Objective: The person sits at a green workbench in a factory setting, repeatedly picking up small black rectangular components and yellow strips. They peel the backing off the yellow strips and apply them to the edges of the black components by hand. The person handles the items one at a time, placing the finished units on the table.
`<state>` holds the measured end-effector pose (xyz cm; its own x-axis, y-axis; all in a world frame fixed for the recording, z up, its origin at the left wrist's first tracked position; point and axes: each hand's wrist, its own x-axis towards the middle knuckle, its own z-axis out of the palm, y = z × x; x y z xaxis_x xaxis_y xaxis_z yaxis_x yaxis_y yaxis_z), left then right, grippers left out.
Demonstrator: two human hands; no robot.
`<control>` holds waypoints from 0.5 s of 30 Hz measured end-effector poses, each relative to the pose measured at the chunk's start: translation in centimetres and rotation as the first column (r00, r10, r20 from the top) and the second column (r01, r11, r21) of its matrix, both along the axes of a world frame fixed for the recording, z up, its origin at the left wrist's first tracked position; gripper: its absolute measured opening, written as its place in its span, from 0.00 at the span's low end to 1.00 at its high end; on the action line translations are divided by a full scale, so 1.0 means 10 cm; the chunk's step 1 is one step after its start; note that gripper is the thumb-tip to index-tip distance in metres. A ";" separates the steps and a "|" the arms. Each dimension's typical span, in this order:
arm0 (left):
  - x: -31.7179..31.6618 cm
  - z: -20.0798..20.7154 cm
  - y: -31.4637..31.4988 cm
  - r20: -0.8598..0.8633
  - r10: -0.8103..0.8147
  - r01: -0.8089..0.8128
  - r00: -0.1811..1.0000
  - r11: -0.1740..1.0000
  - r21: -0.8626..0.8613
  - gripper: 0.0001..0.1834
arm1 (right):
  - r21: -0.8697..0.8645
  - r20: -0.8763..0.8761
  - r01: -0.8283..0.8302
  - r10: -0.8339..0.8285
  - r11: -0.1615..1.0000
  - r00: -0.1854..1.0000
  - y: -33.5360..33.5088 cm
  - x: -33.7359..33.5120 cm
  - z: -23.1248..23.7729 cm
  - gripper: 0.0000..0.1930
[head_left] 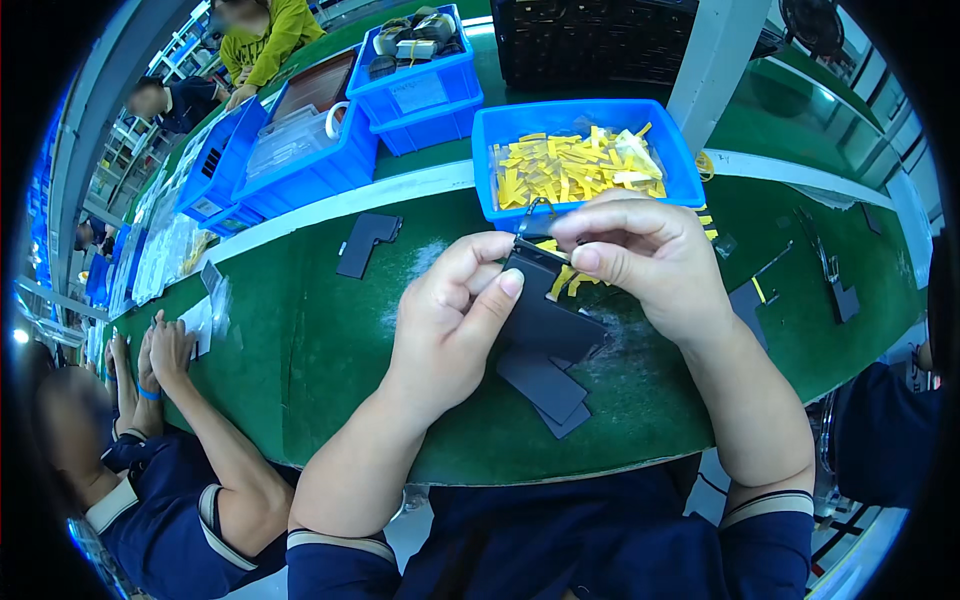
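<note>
My left hand point(450, 315) is closed on a flat black pack point(550, 325), its thumb lying over the pack's upper end. From that end a thin dark cable point(530, 213) sticks up. My right hand point(655, 250) has its thumb and forefinger pinched at the pack's top edge; what lies between them is too small to make out. Below the held pack, more flat black packs point(545, 390) lie stacked on the green tabletop point(340, 380). Loose yellow strips point(575, 284) show on the table beneath my right hand.
A blue bin point(686, 172) of yellow strips point(560, 165) stands just beyond my hands. Further blue bins point(415, 90) are at the back left. Single black packs lie left point(367, 245) and right point(845, 300). A co-worker's hand point(172, 350) works at the far left.
</note>
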<state>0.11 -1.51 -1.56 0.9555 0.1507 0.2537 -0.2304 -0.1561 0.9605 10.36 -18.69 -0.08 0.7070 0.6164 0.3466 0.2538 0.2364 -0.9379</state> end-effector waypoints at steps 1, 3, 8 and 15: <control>0.00 0.00 0.00 0.039 0.079 -0.085 0.996 0.977 0.193 0.12 | -0.017 0.121 0.051 -0.049 0.999 0.992 0.02 -0.01 0.01 0.09; -0.01 0.07 -0.05 0.106 0.103 -0.135 0.989 0.927 0.351 0.11 | -0.039 0.464 0.211 -0.169 0.977 0.870 0.04 -0.04 0.04 0.08; -0.04 0.08 -0.11 0.168 0.061 -0.138 0.984 0.858 0.494 0.12 | -0.082 0.722 0.289 -0.143 0.954 0.677 0.01 -0.04 0.03 0.06; -0.05 0.11 -0.15 0.008 0.081 -0.078 0.997 0.917 0.392 0.12 | -0.112 0.844 0.441 -0.149 0.891 0.516 0.02 -0.14 0.03 0.07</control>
<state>-0.40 -2.97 -0.47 0.9468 0.1162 0.3002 -0.1942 -0.5375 0.8206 8.99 -18.53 0.24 0.3815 0.5926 0.7095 0.9242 -0.2302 -0.3047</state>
